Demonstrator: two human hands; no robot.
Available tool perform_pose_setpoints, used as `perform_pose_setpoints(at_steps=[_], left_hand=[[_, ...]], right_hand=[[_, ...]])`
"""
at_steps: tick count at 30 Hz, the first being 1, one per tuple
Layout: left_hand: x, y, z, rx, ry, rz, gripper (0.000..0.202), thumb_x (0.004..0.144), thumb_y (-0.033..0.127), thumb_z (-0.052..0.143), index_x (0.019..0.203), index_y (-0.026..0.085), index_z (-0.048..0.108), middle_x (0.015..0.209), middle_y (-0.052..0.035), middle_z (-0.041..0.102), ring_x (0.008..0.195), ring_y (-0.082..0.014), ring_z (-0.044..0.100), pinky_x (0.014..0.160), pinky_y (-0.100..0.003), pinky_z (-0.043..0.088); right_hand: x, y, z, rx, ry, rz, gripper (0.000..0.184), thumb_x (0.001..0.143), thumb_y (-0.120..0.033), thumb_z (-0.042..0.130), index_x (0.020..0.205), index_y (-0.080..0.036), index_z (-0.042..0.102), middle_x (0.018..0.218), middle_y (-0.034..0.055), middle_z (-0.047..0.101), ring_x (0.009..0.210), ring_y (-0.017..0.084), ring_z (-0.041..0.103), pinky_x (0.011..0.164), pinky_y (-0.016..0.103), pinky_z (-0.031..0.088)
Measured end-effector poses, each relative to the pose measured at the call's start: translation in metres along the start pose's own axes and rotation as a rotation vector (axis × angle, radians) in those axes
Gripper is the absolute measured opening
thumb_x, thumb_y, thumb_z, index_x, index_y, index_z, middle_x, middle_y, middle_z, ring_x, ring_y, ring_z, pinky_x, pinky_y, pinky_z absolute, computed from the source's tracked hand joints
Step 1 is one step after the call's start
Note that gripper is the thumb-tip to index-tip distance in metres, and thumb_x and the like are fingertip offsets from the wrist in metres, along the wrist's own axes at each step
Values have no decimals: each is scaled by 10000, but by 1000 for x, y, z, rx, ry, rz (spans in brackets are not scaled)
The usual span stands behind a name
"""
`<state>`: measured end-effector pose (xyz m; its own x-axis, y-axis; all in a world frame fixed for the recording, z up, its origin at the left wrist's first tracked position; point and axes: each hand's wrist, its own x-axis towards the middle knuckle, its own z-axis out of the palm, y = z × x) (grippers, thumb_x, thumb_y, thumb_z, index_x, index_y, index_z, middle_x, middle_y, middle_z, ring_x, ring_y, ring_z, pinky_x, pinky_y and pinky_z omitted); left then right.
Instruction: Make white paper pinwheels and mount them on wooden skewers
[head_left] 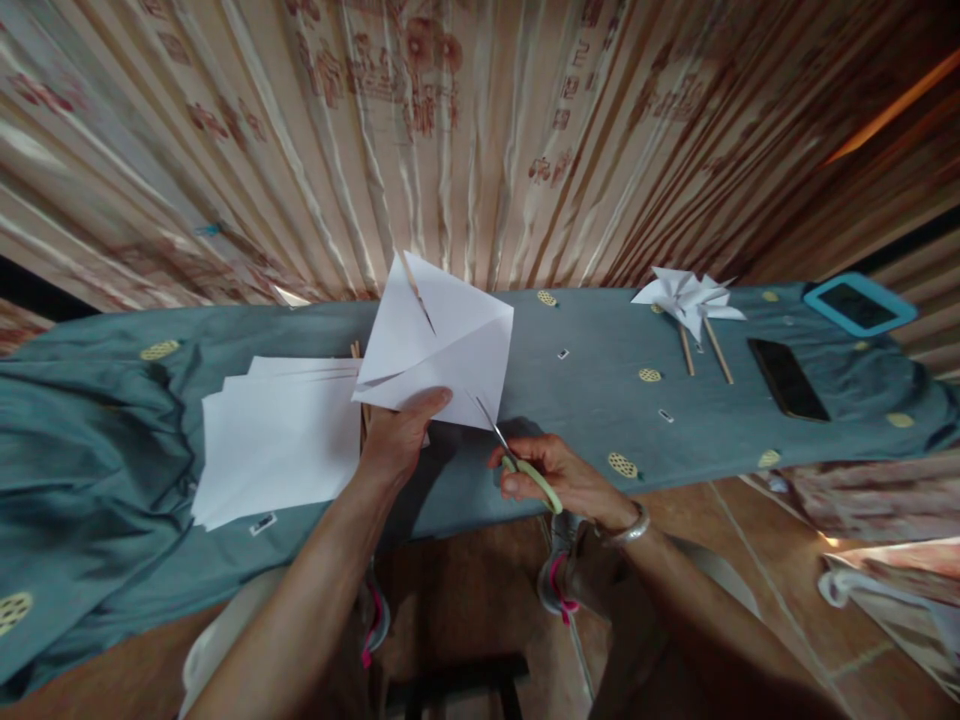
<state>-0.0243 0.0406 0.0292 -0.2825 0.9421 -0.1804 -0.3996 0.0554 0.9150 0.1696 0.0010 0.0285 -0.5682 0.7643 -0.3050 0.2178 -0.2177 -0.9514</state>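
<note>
My left hand [400, 437] is closed on the lower edge of a white square paper [442, 345], holding it up above the table; the sheet shows diagonal slits from its corners. My right hand [555, 477] grips green-handled scissors [517, 458], the blades pointing up-left into the paper's lower right corner. A stack of white paper sheets [281, 435] lies on the table to the left of my left hand, with thin wooden sticks [358, 385] partly hidden along its right side.
The table wears a teal cloth [592, 380] with yellow motifs. At the right lie white paper pinwheels on sticks [691, 305], a black phone [787, 378] and a blue-framed tablet [859, 304]. A patterned curtain [450, 130] hangs behind.
</note>
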Motion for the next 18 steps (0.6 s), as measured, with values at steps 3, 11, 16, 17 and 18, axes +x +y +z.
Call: perform_pose_setpoints(at_steps=[3,11,16,17,18], left_hand=[[0,0,0,3,0,16,583,424,251,869,962,139,673,898,-77,728,933,-279,665,863,-432,527],[1,-1,-1,16,11,20,571,401,236,871,928,137,674,858,-72,720,884,-273,667,819,-419,530],[1,0,-1,28,26,25,621,395,228,869,975,137,667,878,-81,720,900,-283,667,794,-414,539],[1,0,-1,33,28,23,619,396,229,868,974,136,667,873,-80,719,902,-283,668,794,-412,539],[1,0,-1,37,30,21,615,397,232,868,971,136,667,865,-77,718,904,-284,669,794,-410,539]], right_hand=[[1,-1,1,-19,11,-17,441,714,-558,720,844,-151,614,606,-60,426,532,64,347,483,200,282],[4,-1,5,-25,57,-60,445,716,-548,718,856,-139,611,615,-52,444,544,70,350,493,208,291],[4,2,6,-31,57,-86,388,740,-506,715,847,-147,617,617,-57,446,540,68,350,497,207,295],[4,2,6,-28,55,-88,382,739,-503,718,842,-150,617,617,-57,447,539,68,350,497,208,297],[5,2,6,-22,56,-85,382,734,-503,722,840,-151,616,614,-59,444,536,68,349,497,208,300]])
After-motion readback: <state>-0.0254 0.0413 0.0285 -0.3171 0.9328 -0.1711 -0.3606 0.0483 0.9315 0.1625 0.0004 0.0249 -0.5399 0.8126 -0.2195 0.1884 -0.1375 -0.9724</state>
